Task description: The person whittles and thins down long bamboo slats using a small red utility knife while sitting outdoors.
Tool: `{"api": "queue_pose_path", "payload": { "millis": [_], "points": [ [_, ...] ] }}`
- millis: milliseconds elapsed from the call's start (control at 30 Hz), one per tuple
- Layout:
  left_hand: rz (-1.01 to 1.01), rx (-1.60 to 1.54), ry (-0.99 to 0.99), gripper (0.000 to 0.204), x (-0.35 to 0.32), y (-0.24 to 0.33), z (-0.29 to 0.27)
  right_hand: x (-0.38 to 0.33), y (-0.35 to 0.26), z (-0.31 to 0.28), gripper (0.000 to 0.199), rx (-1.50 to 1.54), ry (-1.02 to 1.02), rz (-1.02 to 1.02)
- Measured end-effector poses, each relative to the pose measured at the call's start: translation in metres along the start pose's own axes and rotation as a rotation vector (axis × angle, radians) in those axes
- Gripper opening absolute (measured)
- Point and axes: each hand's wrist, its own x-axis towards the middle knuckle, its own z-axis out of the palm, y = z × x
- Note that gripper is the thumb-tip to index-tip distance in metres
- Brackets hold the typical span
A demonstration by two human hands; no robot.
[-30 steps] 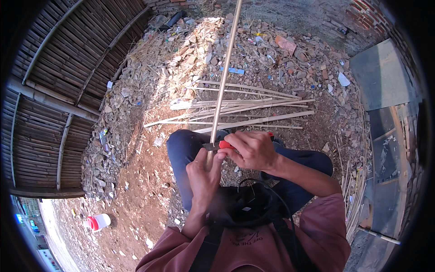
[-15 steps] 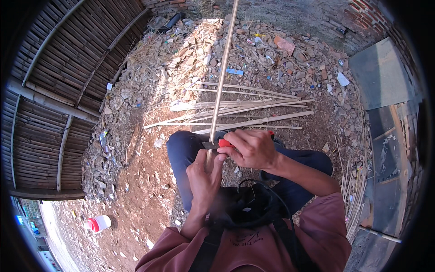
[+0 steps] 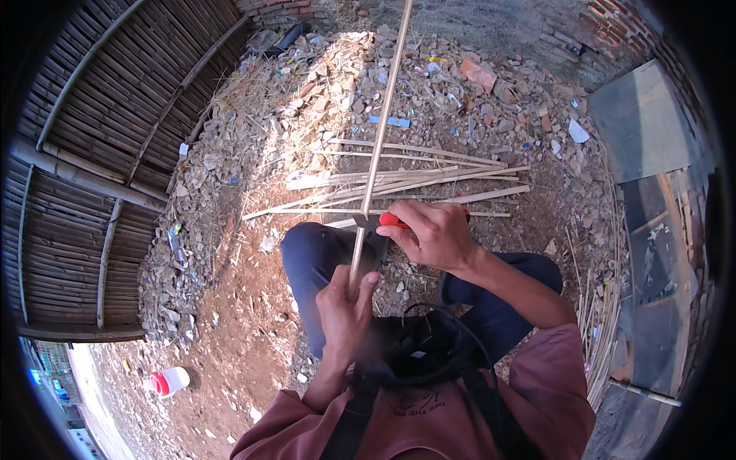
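A long, thin bamboo strip (image 3: 381,126) runs from my lap up past the top of the view. My left hand (image 3: 345,307) is closed around its near end, thumb raised alongside. In my right hand (image 3: 435,234) is a knife with a red handle (image 3: 392,221), gripped in a closed fist. Its dark blade (image 3: 363,221) lies across the strip, touching it a short way beyond my left hand. Below the blade the strip looks paler. Part of the handle is hidden by my right fingers.
Several pale bamboo strips (image 3: 429,178) lie across the ground beyond my knees. Rubble (image 3: 475,100) spreads toward the brick wall. On the left stands a bamboo-slat wall (image 3: 84,100). A red-lidded clear container (image 3: 170,381) lies at lower left. More long strips (image 3: 602,345) lie at right.
My right hand and the knife have moved away from me along the strip, apart from my left hand. The strip's far end has swung slightly right, and my left hand sits a little lower.
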Motion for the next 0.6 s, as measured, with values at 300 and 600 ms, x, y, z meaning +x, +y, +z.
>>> {"api": "queue_pose_path", "payload": {
  "millis": [300,600],
  "points": [
    [-0.025,0.065,-0.037,0.038,-0.013,-0.015,-0.008,0.006,0.015,-0.003,0.028,-0.015,-0.010,0.043],
    [-0.034,0.062,-0.059,0.042,-0.027,-0.026,-0.015,0.012,0.026,-0.002,0.024,0.043,0.038,0.107]
  ]
}}
